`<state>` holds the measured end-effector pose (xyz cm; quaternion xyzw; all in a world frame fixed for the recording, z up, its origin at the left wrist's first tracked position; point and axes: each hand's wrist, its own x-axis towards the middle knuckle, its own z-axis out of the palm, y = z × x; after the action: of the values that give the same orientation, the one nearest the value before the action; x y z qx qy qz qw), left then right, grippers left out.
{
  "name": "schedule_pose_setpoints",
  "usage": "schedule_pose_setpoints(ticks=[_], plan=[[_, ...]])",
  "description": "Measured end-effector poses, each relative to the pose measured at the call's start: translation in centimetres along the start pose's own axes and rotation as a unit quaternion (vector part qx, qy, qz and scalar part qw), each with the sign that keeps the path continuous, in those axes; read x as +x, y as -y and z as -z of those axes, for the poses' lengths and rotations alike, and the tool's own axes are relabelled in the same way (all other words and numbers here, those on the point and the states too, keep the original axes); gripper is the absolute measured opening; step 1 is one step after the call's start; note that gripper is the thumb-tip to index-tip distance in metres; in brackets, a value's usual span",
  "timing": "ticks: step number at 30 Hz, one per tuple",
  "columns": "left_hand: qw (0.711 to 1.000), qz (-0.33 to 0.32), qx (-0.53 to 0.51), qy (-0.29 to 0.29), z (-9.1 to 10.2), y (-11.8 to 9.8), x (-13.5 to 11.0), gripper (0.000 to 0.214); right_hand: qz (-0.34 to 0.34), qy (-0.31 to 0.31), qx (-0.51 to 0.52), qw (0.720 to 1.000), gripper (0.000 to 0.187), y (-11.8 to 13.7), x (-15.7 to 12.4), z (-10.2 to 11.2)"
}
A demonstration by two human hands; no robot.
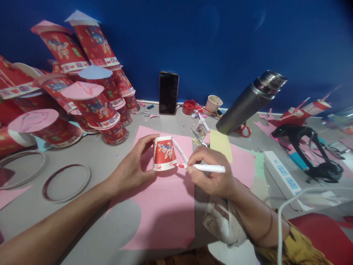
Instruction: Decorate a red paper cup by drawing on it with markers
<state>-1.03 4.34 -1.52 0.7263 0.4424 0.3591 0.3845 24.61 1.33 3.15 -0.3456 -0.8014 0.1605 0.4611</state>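
Observation:
My left hand [142, 161] grips a red paper cup [164, 151] from its left side, fingers at the narrow end and thumb by the wide rim. The cup is upside down, with a printed figure on its red side and a white band along the rim. Small red marks show on that band. A white marker [208, 168] with a red tip lies pinched in my right hand [211, 171], its tip at the band's right end. Behind the cup, a second white marker [179, 150] rests on the pink paper [165, 206].
Stacked red cups with paper cone tops [91, 106] crowd the left, near two cut rings [67, 182]. A phone [168, 92] leans on the blue wall. Scissors [200, 138], a dark flask [245, 106], a power strip [284, 178] and a black headset-like device [311, 154] stand rightward.

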Motion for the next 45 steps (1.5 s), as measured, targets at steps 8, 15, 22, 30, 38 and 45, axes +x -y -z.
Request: schedule_pose_setpoints(ticks=[8,15,22,30,38,45], plan=[[1.000,0.007,0.003,-0.007,-0.10,-0.12,-0.07,0.086,0.002,-0.009,0.013,1.000,0.010,0.09,-0.09,0.02],[1.000,0.003,-0.012,0.004,0.05,0.10,-0.03,0.088,-0.003,-0.003,0.000,1.000,0.011,0.05,-0.14,-0.09],[0.999,0.015,-0.034,0.013,-0.01,0.00,-0.04,0.091,0.002,-0.020,0.012,1.000,0.011,0.07,-0.06,0.23],[0.999,0.003,-0.033,0.012,-0.05,-0.12,-0.05,0.088,0.008,-0.010,0.007,1.000,0.011,0.06,-0.10,0.04],[1.000,0.008,-0.023,0.018,0.03,-0.07,0.00,0.088,0.005,-0.007,0.001,1.000,0.011,0.02,-0.11,0.03],[1.000,0.015,-0.007,0.021,0.06,-0.08,0.04,0.088,0.015,-0.019,0.008,1.000,0.011,0.17,-0.08,0.02]])
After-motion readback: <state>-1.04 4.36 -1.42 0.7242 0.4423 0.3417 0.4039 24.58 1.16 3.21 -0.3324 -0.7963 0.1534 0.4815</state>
